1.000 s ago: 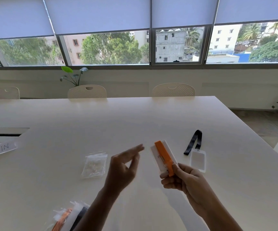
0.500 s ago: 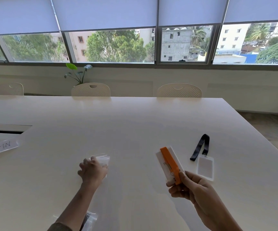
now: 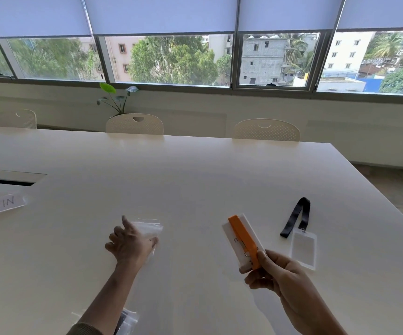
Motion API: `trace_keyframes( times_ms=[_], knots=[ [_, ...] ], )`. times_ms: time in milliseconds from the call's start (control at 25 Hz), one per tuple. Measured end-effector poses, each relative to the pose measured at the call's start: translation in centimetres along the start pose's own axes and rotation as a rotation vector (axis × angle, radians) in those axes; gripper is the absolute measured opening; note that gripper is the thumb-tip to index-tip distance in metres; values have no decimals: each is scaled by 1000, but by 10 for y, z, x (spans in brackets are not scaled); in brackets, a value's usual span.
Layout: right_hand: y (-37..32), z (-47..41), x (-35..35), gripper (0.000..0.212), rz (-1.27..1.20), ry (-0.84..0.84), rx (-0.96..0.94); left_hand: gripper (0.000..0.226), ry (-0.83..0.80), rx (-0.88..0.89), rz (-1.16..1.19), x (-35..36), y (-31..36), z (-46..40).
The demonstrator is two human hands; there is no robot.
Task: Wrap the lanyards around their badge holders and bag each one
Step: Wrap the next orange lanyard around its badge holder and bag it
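My right hand (image 3: 277, 274) grips the lower end of a white badge holder (image 3: 237, 240) with an orange lanyard (image 3: 244, 240) wrapped along it, held tilted above the white table (image 3: 195, 180). My left hand (image 3: 129, 245) rests on a small pile of clear plastic bags (image 3: 151, 227) lying on the table, fingers spread over it; whether it pinches a bag is hidden. A second badge holder (image 3: 303, 249) with a black lanyard (image 3: 297, 217) lies unwrapped on the table to the right.
A bagged item in clear plastic (image 3: 128, 321) sits by my left forearm at the near edge. A paper sign reading "ECK-IN" (image 3: 0, 206) lies far left beside a cable slot (image 3: 9, 178). Chairs (image 3: 135, 124) line the far side.
My left hand has dropped from mid-air beside the orange badge down to the left onto the pile of clear bags. My right hand keeps hold of the wrapped badge.
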State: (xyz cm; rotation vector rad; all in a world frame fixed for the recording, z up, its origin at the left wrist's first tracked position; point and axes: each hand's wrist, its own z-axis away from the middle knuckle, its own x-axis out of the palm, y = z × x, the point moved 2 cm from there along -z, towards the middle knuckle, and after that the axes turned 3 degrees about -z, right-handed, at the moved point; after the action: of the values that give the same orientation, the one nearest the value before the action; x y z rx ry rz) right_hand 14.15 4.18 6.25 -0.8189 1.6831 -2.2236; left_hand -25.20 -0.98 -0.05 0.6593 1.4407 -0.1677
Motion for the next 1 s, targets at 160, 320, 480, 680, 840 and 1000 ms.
trace_keyframes(
  times_ms=[160, 320, 480, 680, 840, 1000],
  knots=[
    [0, -2, 1, 35, 6, -8, 0, 135, -18, -7, 68, -1, -7, 0],
    [-1, 0, 2, 35, 9, -10, -1, 88, 86, 73, 198, -3, -11, 4],
    [-3, 6, 2, 35, 17, -7, -15, 57, 153, 107, 363, -10, -14, 5],
    [-8, 13, 3, 33, 23, 9, -22, 27, 140, 189, 466, -22, -11, 11],
    [-25, 16, 2, 30, 74, 65, -91, 34, 49, 363, 748, -36, 6, 27],
    [-54, 15, -3, 24, 216, 145, -240, 39, 34, 507, 865, -57, 32, 58]
  ],
)
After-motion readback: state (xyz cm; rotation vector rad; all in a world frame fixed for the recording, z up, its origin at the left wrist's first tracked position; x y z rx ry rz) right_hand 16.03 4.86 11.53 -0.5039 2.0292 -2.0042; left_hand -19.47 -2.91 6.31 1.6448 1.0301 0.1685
